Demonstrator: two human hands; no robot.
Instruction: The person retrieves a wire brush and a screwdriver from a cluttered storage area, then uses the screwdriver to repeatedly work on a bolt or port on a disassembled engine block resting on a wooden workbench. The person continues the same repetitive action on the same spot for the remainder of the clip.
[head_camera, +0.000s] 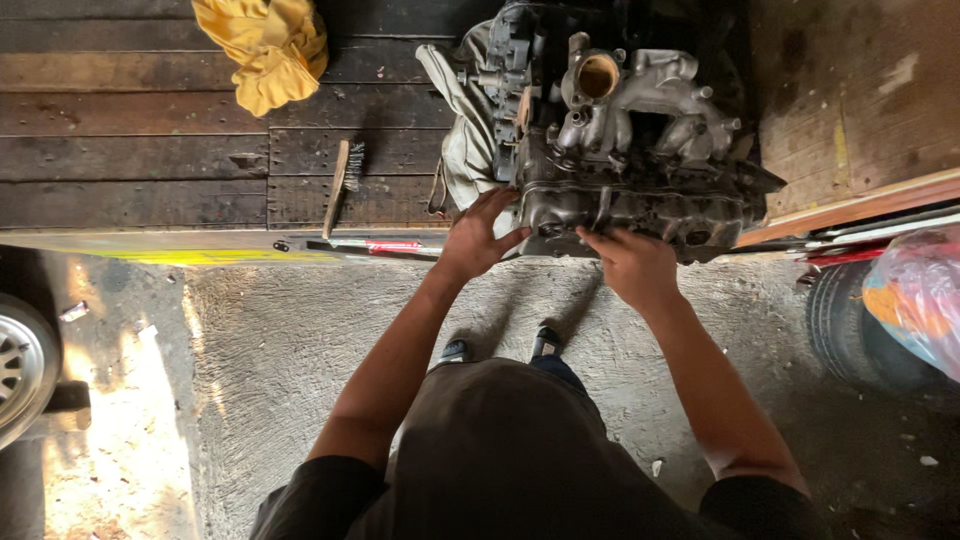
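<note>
A grimy grey car engine with an intake manifold on top rests on a dark wooden plank bed. My left hand lies flat with fingers spread against the engine's near left corner. My right hand presses its fingers on the lower front face of the engine, beside a small bracket; whether it grips anything is unclear. I stand on a concrete floor, my feet just below the bed's edge.
A wire brush with a wooden handle lies on the planks left of the engine. A yellow cloth sits at the back. A grey rag hangs beside the engine. A tyre and plastic bag stand right; a car wheel left.
</note>
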